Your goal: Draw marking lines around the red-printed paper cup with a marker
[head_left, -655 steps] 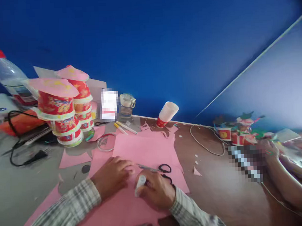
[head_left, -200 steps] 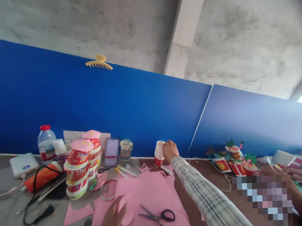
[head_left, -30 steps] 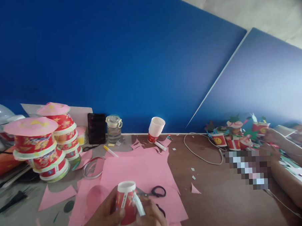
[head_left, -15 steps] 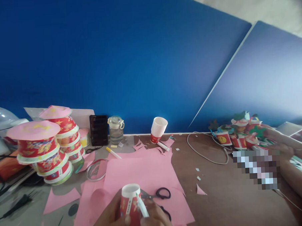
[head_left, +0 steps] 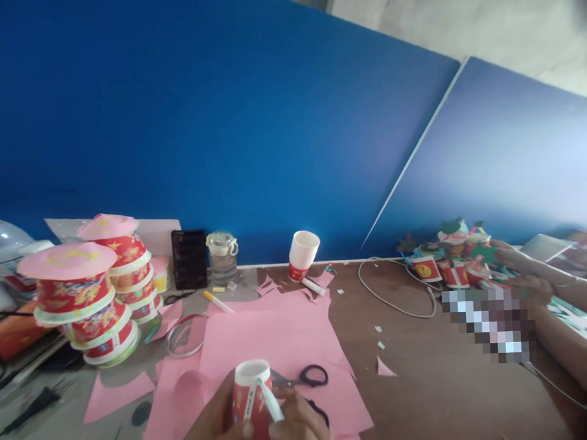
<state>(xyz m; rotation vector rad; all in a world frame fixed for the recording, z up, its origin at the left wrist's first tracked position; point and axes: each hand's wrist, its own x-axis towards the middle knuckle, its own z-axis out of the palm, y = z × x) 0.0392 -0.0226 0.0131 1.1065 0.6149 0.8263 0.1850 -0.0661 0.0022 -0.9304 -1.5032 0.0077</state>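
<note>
A red printed paper cup (head_left: 250, 420) stands upright at the lower middle, its white rim facing up. My left hand (head_left: 211, 419) is wrapped round its left side, thumb across the front. My right hand (head_left: 302, 422) is closed on a white marker (head_left: 272, 404), whose greenish tip touches or nearly touches the cup just below the rim. Behind my right hand lie scissors (head_left: 313, 376) with black handles, partly covered by it. Sheets of pink paper (head_left: 269, 331) spread beneath the cup and hands.
Stacks of decorated red cups (head_left: 75, 291) with pink tops stand at left. Along the blue partition (head_left: 221, 119) are a black phone (head_left: 189, 259), a glass jar (head_left: 222, 262) and white stacked cups (head_left: 304, 249). A tape roll (head_left: 186, 335) lies on paper. Another person's arms (head_left: 565, 312) reach in at right.
The view has shifted slightly, with the partition seam now further left. Both hands keep their hold, and the marker's tip sits slightly further left at the cup's rim.
</note>
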